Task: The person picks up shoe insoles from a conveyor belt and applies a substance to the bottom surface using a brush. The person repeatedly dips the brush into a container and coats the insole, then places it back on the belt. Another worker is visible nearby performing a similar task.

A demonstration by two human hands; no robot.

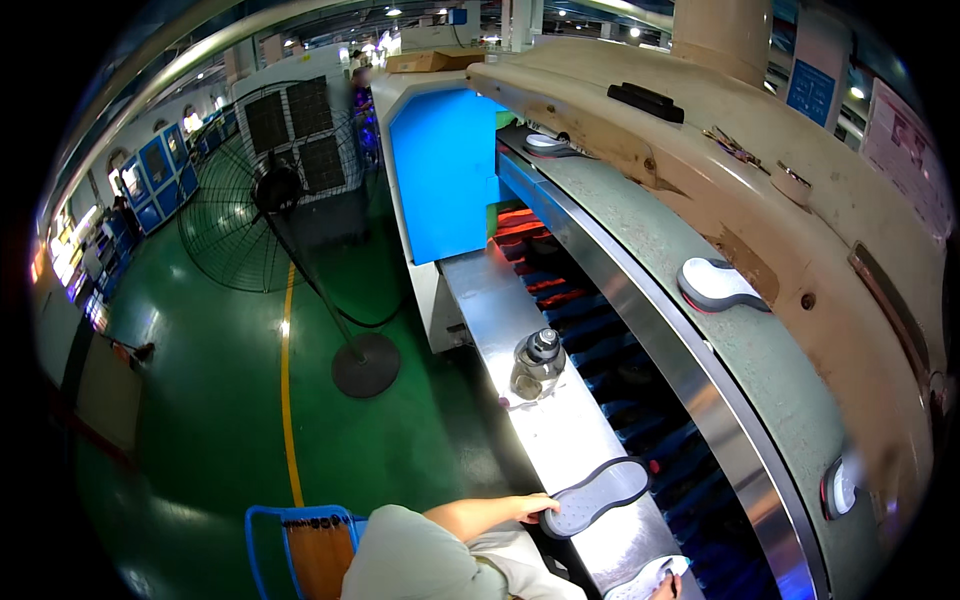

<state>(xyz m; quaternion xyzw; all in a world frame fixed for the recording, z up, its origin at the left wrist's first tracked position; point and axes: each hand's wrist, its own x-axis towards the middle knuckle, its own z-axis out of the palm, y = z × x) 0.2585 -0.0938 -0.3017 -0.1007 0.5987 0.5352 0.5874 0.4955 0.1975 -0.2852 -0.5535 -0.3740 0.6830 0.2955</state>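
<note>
My left hand (pixel 535 507) pinches the near end of a grey shoe sole (pixel 598 497) with a dark rim. That sole lies flat along the metal ledge, partly over its right edge. At the bottom edge of the view, my right hand (pixel 666 588) is over a white sole (pixel 640 580). Its fingers are closed around a small dark thing, too cut off to name. Further up the ledge stands a squat clear bottle (pixel 538 365) with a dark cap.
Right of the metal ledge (pixel 540 425) runs a row of dark rollers, with red glow at the far end. Beyond it, a green conveyor belt (pixel 640 225) carries several white and grey soles under a beige machine hood (pixel 720 160). A standing fan (pixel 365 365) and blue-framed chair (pixel 300 550) are at left.
</note>
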